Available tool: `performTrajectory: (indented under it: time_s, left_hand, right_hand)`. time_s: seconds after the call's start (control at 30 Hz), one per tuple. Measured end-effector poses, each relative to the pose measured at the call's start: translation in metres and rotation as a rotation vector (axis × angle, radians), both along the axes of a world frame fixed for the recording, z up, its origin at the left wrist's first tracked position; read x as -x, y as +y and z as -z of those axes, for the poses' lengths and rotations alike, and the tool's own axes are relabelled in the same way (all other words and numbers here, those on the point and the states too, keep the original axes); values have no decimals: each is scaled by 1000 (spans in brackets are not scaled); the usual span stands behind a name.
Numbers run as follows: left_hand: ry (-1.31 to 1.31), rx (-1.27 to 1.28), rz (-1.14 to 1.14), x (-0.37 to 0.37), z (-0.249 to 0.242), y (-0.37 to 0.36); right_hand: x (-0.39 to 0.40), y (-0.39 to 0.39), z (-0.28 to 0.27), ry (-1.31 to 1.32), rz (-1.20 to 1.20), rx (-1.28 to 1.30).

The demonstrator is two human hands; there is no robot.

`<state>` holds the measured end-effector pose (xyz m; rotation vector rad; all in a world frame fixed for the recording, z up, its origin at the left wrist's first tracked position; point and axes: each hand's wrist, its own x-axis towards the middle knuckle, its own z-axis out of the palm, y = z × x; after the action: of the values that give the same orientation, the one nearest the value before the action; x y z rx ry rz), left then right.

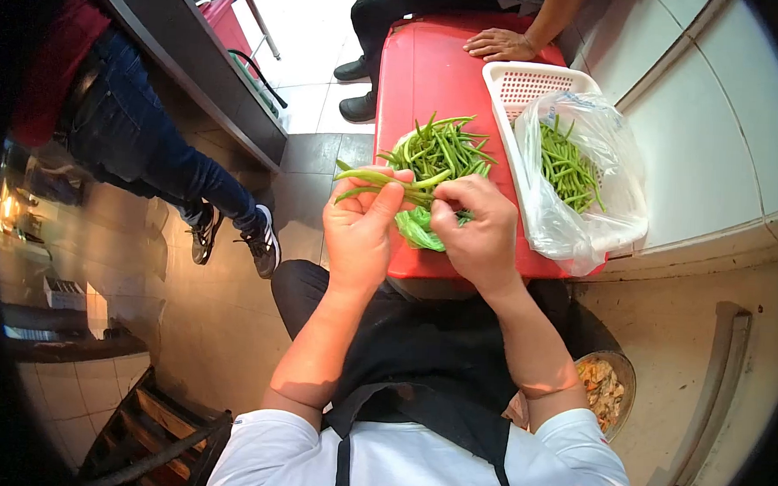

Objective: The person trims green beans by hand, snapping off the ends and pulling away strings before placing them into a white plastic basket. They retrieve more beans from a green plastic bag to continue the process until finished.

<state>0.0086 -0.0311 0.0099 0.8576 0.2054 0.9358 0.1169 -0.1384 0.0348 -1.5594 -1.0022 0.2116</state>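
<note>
Between my two hands are a few green beans (366, 178), held above the near part of a red table. My left hand (364, 220) is closed around them, the thumb pressing on top and the bean ends sticking out to the left. At the other end of the beans, my right hand (477, 221) pinches with thumb and forefinger. Just beyond my hands lies a pile of green beans (441, 150) on a green plastic bag (417, 229). On the right, more green beans (568, 168) sit in a clear plastic bag (614, 157) inside a white basket (500, 83).
The red table (414, 70) meets a tiled wall (707, 127). Another person's hand (500, 45) rests on its far end. A person in jeans (150, 137) stands at left. A container of food scraps (604, 391) is low at right, a dark crate (155, 433) low at left.
</note>
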Motion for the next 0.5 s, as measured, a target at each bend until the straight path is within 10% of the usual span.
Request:
performTrajectory:
  time_s: [0.13,0.3,0.5]
  left_hand:
    - [-123,384,55,-7,3,-3]
    - [33,179,-78,-5,9,0]
    - [76,120,-125,-8,1,-3]
  right_hand:
    - [7,7,18,976,-139,-492]
    - [2,-2,4,-184,80,-157]
    - [1,1,5,-495,122,-37]
